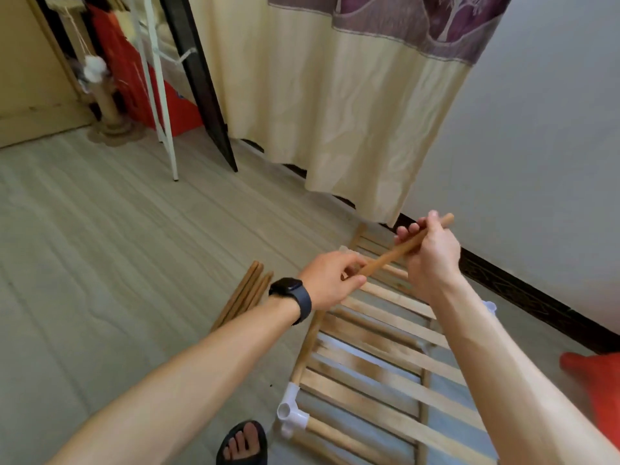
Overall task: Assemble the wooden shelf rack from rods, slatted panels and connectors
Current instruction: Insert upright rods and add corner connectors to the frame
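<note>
A wooden rod (396, 255) is held in the air between both hands, slanting up to the right. My left hand (330, 280), with a dark watch on the wrist, pinches its lower end. My right hand (432, 255) grips its upper part, the tip sticking out past the fingers. Below them a slatted wooden panel (379, 360) lies on the floor, framed by rods. A white plastic connector (291, 414) sits on its near left corner and another white connector (489, 307) shows at the right edge. Several spare rods (243, 295) lie on the floor to the left.
A cream curtain (335, 105) hangs behind the panel, next to a white wall with a dark skirting board (523, 293). A white metal frame (164, 112) and a cat scratching post (107, 105) stand at the back left. My sandalled foot (243, 444) is near the connector. A red object (597, 377) lies right.
</note>
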`<state>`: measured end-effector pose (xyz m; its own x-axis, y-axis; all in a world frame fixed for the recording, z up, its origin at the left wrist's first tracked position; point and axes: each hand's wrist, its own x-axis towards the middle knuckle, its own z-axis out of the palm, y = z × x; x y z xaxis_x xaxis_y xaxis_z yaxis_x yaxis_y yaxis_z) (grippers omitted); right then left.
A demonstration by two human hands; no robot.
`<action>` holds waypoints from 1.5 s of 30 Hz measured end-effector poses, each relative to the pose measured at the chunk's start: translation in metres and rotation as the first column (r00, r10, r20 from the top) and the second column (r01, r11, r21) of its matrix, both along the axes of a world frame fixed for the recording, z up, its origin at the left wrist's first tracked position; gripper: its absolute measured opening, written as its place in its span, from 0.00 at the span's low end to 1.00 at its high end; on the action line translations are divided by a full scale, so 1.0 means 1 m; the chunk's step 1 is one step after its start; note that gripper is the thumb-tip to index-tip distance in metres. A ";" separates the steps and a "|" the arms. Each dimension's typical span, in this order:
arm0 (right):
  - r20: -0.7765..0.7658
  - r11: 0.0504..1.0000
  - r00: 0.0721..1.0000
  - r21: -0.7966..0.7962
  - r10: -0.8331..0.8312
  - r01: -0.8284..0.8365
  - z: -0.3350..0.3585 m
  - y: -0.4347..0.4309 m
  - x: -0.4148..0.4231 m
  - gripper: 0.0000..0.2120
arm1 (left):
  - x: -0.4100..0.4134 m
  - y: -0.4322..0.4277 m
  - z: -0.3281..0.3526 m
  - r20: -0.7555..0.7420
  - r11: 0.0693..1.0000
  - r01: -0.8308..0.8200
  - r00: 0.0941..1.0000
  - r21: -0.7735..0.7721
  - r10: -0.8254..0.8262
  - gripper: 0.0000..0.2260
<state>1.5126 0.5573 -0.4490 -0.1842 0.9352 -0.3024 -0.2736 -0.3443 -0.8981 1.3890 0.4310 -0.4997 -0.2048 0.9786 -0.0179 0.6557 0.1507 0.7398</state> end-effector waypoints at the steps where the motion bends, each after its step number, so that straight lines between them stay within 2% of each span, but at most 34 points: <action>1: -0.038 0.997 0.997 -0.025 -0.068 0.067 0.006 0.006 0.000 0.13 | 0.006 0.002 -0.009 -0.119 1.000 0.005 0.993 -0.019 -0.008 0.19; 3: -0.070 0.993 0.990 0.003 -0.120 0.121 0.018 0.013 0.001 0.16 | 0.014 0.005 -0.035 -0.349 0.987 -0.014 0.936 -0.158 -0.042 0.30; 5: -0.047 0.985 0.989 0.092 -0.141 0.144 0.027 0.015 0.002 0.17 | 0.019 0.005 -0.066 -0.458 0.956 -0.030 0.882 -0.290 -0.112 0.34; 9: -0.082 0.969 0.985 0.185 -0.150 0.163 0.041 0.014 -0.013 0.19 | 0.028 0.003 -0.094 -0.547 0.965 -0.061 0.832 -0.256 -0.093 0.33; 16: -0.121 0.959 0.988 0.258 -0.091 0.120 0.034 0.020 -0.054 0.20 | 0.030 0.004 -0.099 -0.549 0.972 -0.064 0.832 -0.227 -0.074 0.32; 23: -0.004 0.941 0.998 0.332 -0.068 0.066 0.011 0.019 -0.069 0.23 | 0.031 0.003 -0.099 -0.571 0.967 -0.060 0.815 -0.246 -0.095 0.33; 26: 0.094 0.905 0.996 0.423 0.009 -0.048 0.013 0.020 -0.078 0.18 | 0.032 0.004 -0.099 -0.578 0.962 -0.060 0.808 -0.267 -0.110 0.32; 30: 0.252 0.832 0.952 0.479 0.175 -0.280 0.013 0.018 -0.099 0.18 | 0.036 0.003 -0.097 -0.562 0.961 -0.073 0.822 -0.266 -0.093 0.33; 34: 0.342 0.786 0.914 0.494 0.217 -0.371 0.009 0.019 -0.117 0.16 | 0.036 0.002 -0.095 -0.539 0.966 -0.073 0.839 -0.247 -0.074 0.33; 39: 0.287 0.837 0.934 0.439 0.214 -0.327 0.007 0.028 -0.116 0.17 | 0.033 0.003 -0.095 -0.555 0.962 -0.066 0.826 -0.265 -0.097 0.32; 45: 0.238 0.844 0.943 0.433 0.233 -0.317 0.004 0.028 -0.112 0.18 | 0.034 0.004 -0.098 -0.564 0.961 -0.058 0.818 -0.271 -0.110 0.33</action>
<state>1.4010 0.5857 -0.4446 -0.4402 0.8926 0.0977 -0.0585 0.0801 -0.9951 1.4226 0.4351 -0.5980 -0.2344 0.9582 -0.1638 0.9510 0.2610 0.1658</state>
